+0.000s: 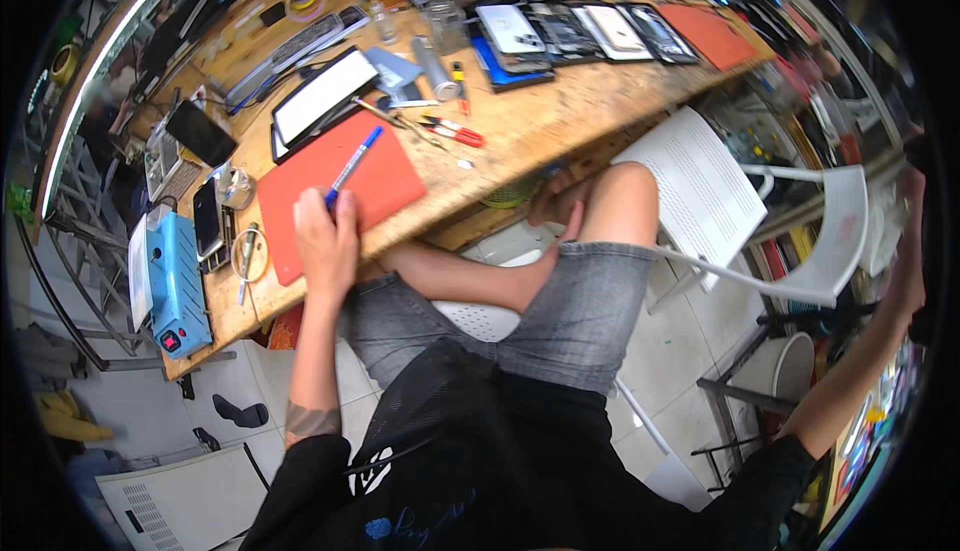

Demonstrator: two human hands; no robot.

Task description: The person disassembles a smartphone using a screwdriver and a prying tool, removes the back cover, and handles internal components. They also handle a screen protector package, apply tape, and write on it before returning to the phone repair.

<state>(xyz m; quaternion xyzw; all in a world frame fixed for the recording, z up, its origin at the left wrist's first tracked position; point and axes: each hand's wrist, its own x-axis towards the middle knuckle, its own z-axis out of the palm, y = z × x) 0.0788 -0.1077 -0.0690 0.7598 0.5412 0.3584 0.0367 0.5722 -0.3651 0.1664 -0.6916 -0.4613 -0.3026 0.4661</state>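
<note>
My left hand (325,221) rests at the red-orange mat (300,251) on the wooden workbench, its fingers closed on a blue-and-silver pen (355,161) that points up and away. My right hand (910,196) is raised at the far right rim, where the dark edge of the picture hides its fingers. Beyond the mat lie a white-screened tablet (320,96), a red tool (460,135) and a grey cylinder (432,66). At the bench's left are a blue machine (180,291) and a black phone (208,217).
Several phones and opened devices (510,31) line the back of the bench (560,111), beside another orange mat (708,36). A white chair (690,181) stands at the right, near cluttered shelving (800,101). My bare legs are folded under the bench edge, above a tiled floor (675,341).
</note>
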